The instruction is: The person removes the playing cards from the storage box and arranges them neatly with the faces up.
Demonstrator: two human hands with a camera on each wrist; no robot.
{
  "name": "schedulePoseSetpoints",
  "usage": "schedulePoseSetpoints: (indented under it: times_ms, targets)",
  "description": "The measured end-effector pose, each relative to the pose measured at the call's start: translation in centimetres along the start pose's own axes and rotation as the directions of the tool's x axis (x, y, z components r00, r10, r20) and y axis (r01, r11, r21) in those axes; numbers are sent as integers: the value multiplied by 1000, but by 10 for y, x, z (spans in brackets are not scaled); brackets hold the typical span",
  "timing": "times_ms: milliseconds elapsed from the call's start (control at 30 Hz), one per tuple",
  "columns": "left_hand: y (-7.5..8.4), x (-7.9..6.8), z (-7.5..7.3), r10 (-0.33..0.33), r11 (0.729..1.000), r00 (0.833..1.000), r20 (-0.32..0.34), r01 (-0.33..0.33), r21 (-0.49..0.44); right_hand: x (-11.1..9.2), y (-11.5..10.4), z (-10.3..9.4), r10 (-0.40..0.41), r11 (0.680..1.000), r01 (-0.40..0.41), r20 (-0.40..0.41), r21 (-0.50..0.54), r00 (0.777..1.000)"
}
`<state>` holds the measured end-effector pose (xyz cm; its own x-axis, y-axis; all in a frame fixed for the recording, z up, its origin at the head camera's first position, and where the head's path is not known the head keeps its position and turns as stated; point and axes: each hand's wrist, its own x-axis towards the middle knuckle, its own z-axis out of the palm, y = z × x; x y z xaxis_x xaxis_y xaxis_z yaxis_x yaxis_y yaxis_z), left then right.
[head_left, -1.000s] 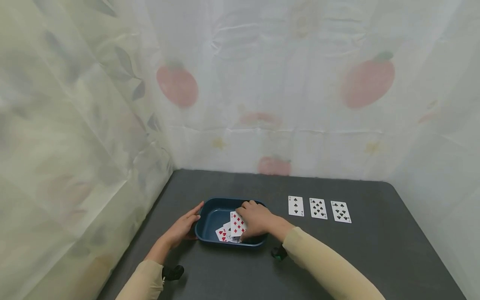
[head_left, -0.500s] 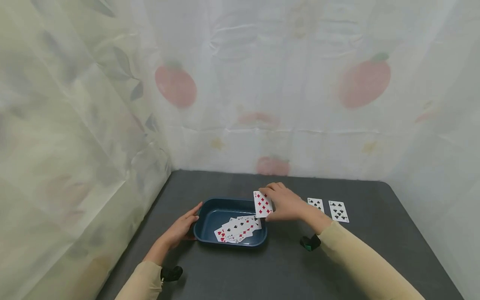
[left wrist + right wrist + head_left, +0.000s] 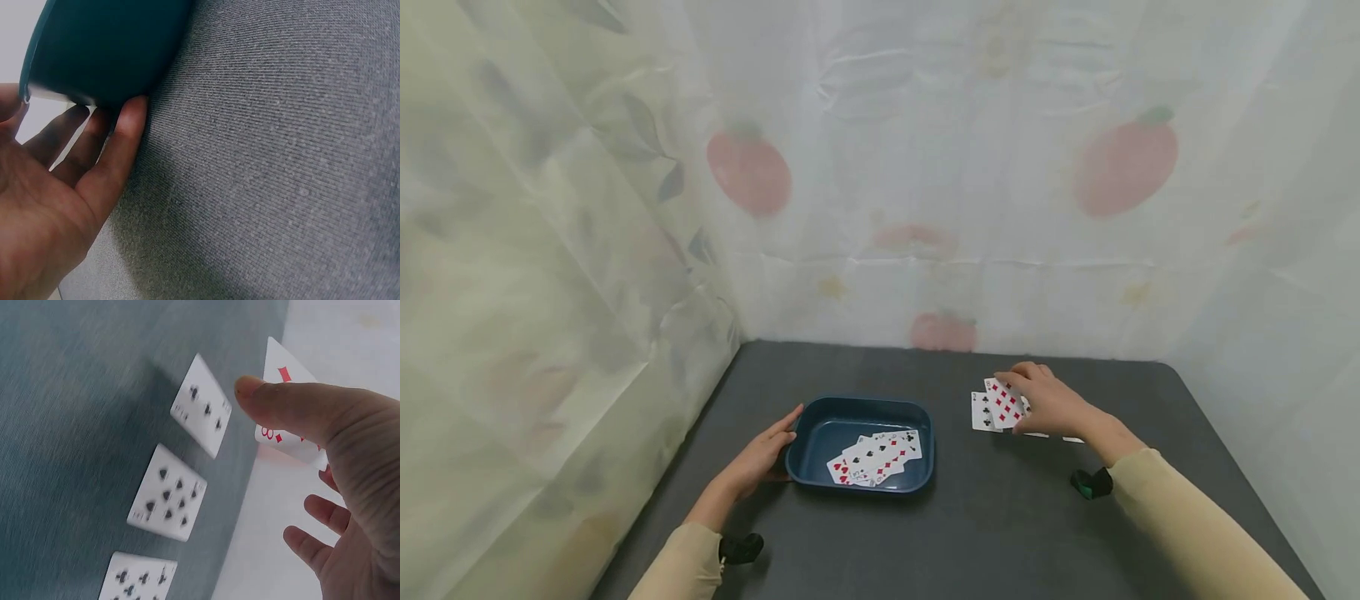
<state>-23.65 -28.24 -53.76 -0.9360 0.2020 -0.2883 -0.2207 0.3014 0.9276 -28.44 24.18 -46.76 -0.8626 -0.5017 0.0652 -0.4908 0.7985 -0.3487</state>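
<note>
The right hand (image 3: pixel 1056 406) is pinching the red eight (image 3: pixel 1002 405) near the three (image 3: pixel 978 412); a light hold is likely serving best. The left hand (image 3: pixel 758 458) is touching the tray (image 3: pixel 815 437), fingers apart.

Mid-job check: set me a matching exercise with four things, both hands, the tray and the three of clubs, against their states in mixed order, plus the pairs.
1. left hand
2. right hand
3. blue tray
4. three of clubs

A. lies face up on the table
B. touches the tray's left end
C. pinches the eight of diamonds
D. has overlapping cards inside

Pairs: 1-B; 2-C; 3-D; 4-A
</note>
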Motion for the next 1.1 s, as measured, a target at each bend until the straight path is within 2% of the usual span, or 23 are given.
schedulePoseSetpoints:
  times_ms: [200,400,633,1100]
  targets:
    - [-1,0,0,-1,1000,1000,-7,1,-1,-12,23,-4,54,998,-53,8,-35,999]
    - [-1,0,0,-1,1000,1000,-14,1,-3,-28,51,-9,128,992,-127,42,-25,991]
    - [-2,-1,0,0,1000,1000,-20,0,1,-42,88,-3,194,980,-190,67,-56,979]
    - [-5,-3,2,5,1000,1000,-25,-5,-1,-73,126,-13,298,949,-283,104,-141,949]
